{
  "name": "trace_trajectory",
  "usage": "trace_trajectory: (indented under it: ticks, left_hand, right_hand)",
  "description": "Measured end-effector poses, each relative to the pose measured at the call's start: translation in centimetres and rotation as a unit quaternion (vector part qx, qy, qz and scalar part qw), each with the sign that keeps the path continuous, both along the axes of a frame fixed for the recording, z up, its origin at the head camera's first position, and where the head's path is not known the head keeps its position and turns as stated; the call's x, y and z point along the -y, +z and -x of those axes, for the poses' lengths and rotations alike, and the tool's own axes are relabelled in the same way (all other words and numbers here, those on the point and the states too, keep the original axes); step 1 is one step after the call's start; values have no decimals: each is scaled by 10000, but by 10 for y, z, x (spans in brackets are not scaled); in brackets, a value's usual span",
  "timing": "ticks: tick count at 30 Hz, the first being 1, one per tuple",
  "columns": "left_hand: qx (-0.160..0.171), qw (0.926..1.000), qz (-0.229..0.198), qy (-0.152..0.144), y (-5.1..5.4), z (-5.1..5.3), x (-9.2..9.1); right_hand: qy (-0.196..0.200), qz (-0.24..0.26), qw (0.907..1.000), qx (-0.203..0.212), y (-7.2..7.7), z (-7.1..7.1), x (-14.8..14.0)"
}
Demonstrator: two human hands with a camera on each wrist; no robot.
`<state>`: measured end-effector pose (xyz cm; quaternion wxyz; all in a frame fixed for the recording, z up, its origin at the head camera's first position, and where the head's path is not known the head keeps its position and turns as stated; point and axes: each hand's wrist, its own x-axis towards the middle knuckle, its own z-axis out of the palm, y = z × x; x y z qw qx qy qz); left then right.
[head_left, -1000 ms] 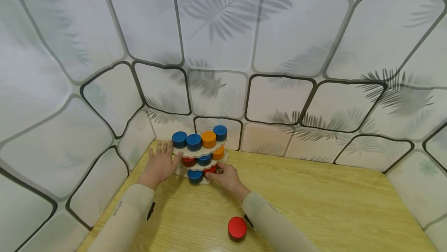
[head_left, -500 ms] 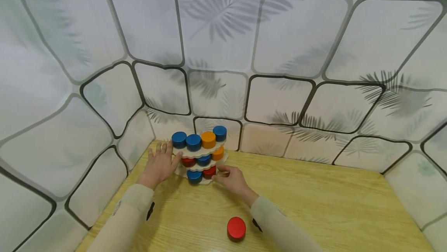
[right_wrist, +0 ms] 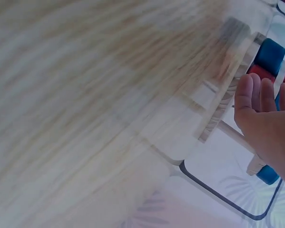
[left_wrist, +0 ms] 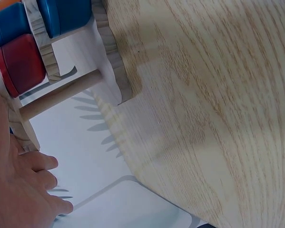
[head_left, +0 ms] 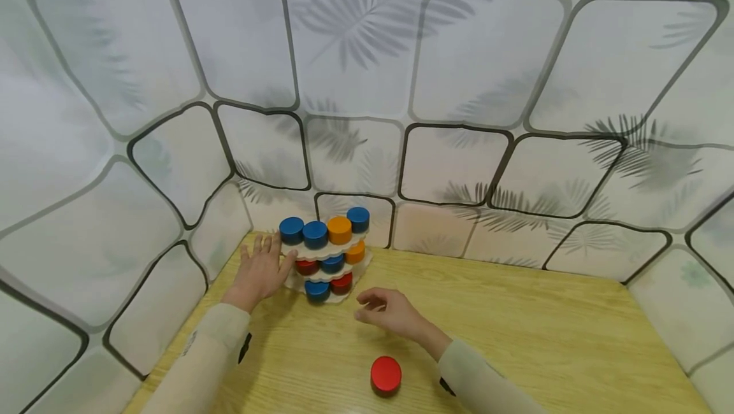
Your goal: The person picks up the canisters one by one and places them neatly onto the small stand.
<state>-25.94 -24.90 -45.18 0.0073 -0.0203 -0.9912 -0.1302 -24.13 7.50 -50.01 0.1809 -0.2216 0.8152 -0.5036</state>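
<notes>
A pale wooden three-tier stand [head_left: 344,267] with scalloped shelves bears blue, orange and red cylinder blocks. On its top shelf sit several blocks, an orange block [head_left: 339,230] among the blue. The middle shelf carries red, blue and orange ones. On the lowest lie a blue block [head_left: 317,291] and a red block [head_left: 341,283]. My left hand [head_left: 260,274] holds the top shelf's left end, thumb in front and the other fingers beyond the edge. Holding nothing, my right hand [head_left: 395,315] hovers right of the stand with fingers loosely bent. A loose red block [head_left: 386,376] stands on the table nearer me.
The wood-grain table [head_left: 516,337] extends to the right. Behind it rises a patterned wall covering [head_left: 355,159], and another stretch of it borders the left side, close to my left hand. A round wooden post [left_wrist: 61,95] joins the shelves.
My right hand has let go of the red block on the lowest shelf and drawn back right and toward me. My left hand keeps its place on the stand.
</notes>
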Motion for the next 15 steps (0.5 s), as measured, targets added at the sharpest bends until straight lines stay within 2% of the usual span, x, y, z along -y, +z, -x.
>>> trace_trajectory:
  ticks: [7, 15]
  left_hand:
    - [-7, 10000, 5, 17, 0, 0, -1]
    - [-37, 10000, -7, 4, -2, 0, -1]
  right_hand:
    - [629, 286, 9976, 98, 1, -15, -20]
    - [780, 327, 9955, 421, -2, -30, -42]
